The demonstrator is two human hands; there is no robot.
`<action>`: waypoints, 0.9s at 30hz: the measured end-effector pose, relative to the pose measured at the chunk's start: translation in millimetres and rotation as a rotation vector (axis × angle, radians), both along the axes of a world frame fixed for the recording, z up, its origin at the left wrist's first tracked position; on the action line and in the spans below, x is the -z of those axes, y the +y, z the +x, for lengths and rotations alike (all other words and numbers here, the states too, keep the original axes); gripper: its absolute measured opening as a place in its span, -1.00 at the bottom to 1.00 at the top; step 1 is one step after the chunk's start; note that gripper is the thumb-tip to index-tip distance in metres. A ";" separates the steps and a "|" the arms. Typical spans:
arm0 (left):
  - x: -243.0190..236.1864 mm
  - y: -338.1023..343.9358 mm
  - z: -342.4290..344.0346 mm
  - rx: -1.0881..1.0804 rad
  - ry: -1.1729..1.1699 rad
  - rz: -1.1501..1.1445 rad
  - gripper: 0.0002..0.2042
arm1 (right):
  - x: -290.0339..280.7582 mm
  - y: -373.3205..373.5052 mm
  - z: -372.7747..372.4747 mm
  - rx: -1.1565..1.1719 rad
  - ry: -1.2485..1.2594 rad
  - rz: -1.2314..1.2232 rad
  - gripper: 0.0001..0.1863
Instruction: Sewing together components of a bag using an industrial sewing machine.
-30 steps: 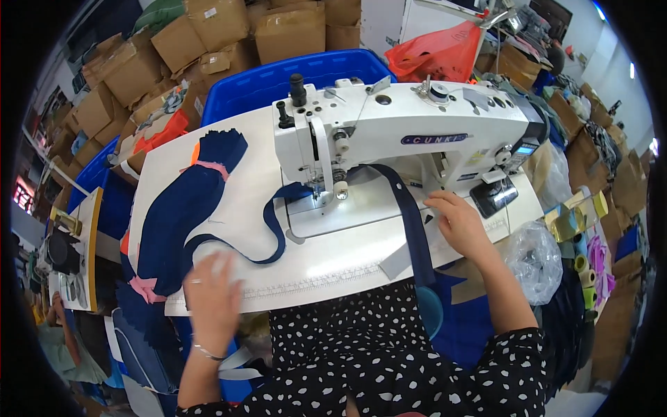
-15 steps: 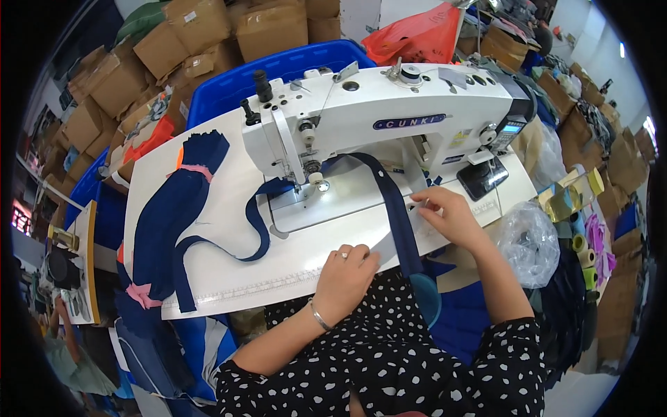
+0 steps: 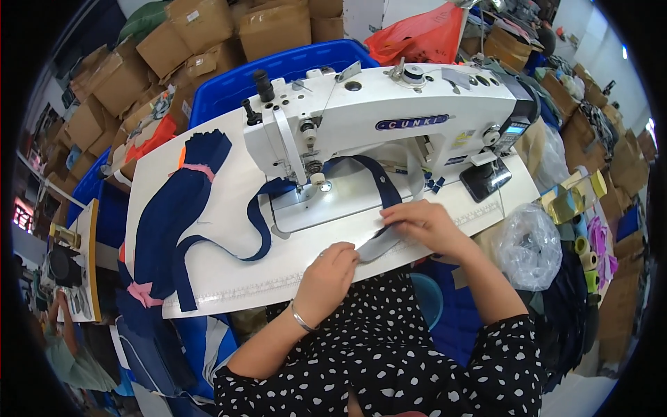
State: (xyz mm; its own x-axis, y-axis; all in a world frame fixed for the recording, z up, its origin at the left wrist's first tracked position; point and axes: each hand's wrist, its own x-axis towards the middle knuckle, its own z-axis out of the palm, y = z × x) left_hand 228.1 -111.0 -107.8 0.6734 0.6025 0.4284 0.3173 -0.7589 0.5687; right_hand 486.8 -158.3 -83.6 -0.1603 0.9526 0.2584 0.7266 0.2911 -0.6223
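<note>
A long navy fabric strip (image 3: 390,192) curves out from under the arm of the white sewing machine (image 3: 389,104) toward me. My right hand (image 3: 425,226) pinches it near the table's front edge. Between my hands stretches a pale grey band (image 3: 381,244); I cannot tell whether it is the strip's underside or a separate piece. My left hand (image 3: 330,278), fingers closed, grips the band's near end. Left of the needle, another length of navy strip (image 3: 258,222) winds across the white table (image 3: 229,267). A navy fabric bundle (image 3: 170,215) tied with pink lies farther left.
A black phone (image 3: 485,179) lies at the table's right, with small navy scraps (image 3: 435,184) nearby. Beyond the machine stands a blue bin (image 3: 233,87), with cardboard boxes (image 3: 274,31) behind. A clear plastic bag (image 3: 526,247) sits off the right edge. A co-worker's arm (image 3: 67,323) shows far left.
My right hand has moved left and nearer, taking hold of the navy strip. Its end no longer hangs over the table edge. My left hand has shifted slightly left, and the grey band shows more.
</note>
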 end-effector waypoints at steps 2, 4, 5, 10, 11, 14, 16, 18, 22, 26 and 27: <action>-2.0 7.9 -4.9 0.019 -0.058 -0.062 -0.88 | -1.3 4.9 17.3 0.115 0.365 -0.215 -0.81; -6.0 14.0 -11.7 -0.021 -0.094 -0.229 -0.89 | -20.2 8.2 22.5 0.133 0.410 -0.186 -0.80; -9.4 15.5 -15.0 -0.035 -0.109 -0.327 -0.88 | -32.7 10.0 22.9 0.114 0.501 -0.148 -0.82; -0.6 26.0 -29.2 -0.062 -0.135 -0.372 -0.79 | -46.9 16.7 26.2 -0.002 0.318 0.050 -0.88; -1.5 25.9 -29.3 -0.090 -0.196 -0.429 -0.74 | -46.9 18.4 19.4 -0.062 0.288 0.096 -0.87; -4.0 28.3 -35.4 -0.145 -0.225 -0.631 -0.65 | -40.0 18.2 -13.8 -0.166 0.021 0.115 -0.87; -5.0 31.7 -39.2 -0.164 -0.188 -0.777 -0.61 | -19.6 18.4 -34.5 -0.182 -0.066 0.139 -0.86; -10.0 31.0 -44.0 -0.190 -0.131 -0.750 -0.64 | -6.9 14.1 -50.4 -0.197 -0.161 0.171 -0.83; -7.5 34.7 -51.3 -0.224 -0.159 -0.833 -0.71 | 1.9 15.6 -57.2 -0.175 -0.137 0.165 -0.83; -17.8 29.1 -53.0 -0.157 -0.119 -0.483 -0.77 | -15.1 25.2 -25.7 -0.055 0.066 0.141 -0.83; -21.3 27.1 -52.5 -0.165 -0.098 -0.436 -0.78 | -17.7 26.3 -15.2 0.006 0.145 0.132 -0.83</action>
